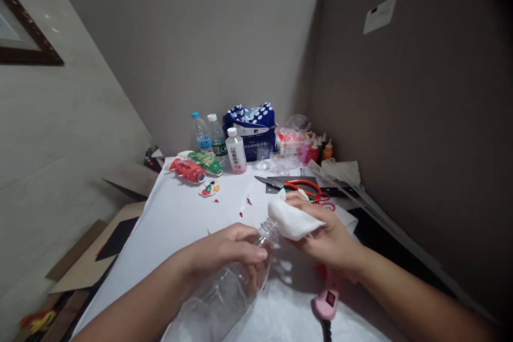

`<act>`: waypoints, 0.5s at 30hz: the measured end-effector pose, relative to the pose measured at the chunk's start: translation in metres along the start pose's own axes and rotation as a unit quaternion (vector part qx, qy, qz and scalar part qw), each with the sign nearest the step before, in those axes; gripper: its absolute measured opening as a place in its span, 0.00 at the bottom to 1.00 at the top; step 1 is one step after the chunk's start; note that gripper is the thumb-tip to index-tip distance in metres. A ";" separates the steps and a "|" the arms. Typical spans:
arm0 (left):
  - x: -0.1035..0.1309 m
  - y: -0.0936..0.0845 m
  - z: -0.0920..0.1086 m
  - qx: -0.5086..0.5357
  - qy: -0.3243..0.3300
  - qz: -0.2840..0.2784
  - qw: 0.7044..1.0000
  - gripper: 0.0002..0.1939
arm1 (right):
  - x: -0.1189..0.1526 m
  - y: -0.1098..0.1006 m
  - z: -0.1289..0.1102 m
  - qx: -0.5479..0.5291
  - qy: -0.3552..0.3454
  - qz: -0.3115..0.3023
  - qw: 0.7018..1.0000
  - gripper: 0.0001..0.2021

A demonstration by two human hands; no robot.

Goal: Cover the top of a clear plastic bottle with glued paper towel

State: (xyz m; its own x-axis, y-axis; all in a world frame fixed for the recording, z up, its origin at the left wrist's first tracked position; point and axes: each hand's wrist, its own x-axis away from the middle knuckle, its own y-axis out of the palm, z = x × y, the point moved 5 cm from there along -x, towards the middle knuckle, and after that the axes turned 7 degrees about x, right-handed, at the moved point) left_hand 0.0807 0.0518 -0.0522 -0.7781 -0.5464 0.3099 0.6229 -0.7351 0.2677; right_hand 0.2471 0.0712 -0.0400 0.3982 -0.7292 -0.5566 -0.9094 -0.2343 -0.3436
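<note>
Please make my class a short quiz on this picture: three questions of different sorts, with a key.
1. Multiple choice: what does the right hand hold? a) the blue bag b) a white wipe c) the palette
2. True or false: the pink tool lies to the right of the clear bottle in the left hand.
3. Fill in: the leftmost standing bottle has a ____ cap.

Key: 1 b; 2 true; 3 blue.

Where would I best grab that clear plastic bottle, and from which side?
Probably by the wide lower body of the clear plastic bottle, from the near side: its neck points away, the left hand grips just below it, and the right hand holds white tissue at the mouth.
</note>
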 end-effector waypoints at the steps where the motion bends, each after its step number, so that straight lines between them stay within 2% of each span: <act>1: -0.001 -0.001 0.000 -0.005 0.002 0.008 1.000 0.16 | 0.001 0.001 0.001 -0.004 0.005 -0.016 1.000 0.10; 4: -0.002 -0.001 -0.001 -0.023 -0.002 0.017 1.000 0.14 | 0.002 0.003 0.006 -0.068 0.038 -0.060 0.995 0.23; 6: -0.003 -0.002 -0.002 -0.035 -0.011 0.021 0.999 0.14 | 0.003 0.003 0.010 -0.120 0.062 -0.059 0.989 0.28; 9: -0.003 -0.003 -0.003 -0.056 -0.020 0.031 0.998 0.14 | 0.003 0.000 0.019 -0.141 0.122 -0.032 0.982 0.17; 11: -0.003 -0.005 -0.001 -0.077 -0.013 0.043 0.996 0.15 | 0.003 -0.002 0.022 -0.134 0.148 -0.036 0.979 0.09; 15: -0.005 -0.008 0.002 -0.109 -0.010 0.076 0.991 0.14 | 0.002 -0.005 0.022 -0.125 0.150 -0.063 0.979 0.05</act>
State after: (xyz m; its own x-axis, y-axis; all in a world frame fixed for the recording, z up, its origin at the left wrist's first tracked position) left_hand 0.0793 0.0611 -0.0542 -0.6735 -0.6514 0.3493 0.6987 -0.7153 0.0130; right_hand 0.2556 0.0853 -0.0564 0.4894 -0.8316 -0.2624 -0.8716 -0.4569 -0.1778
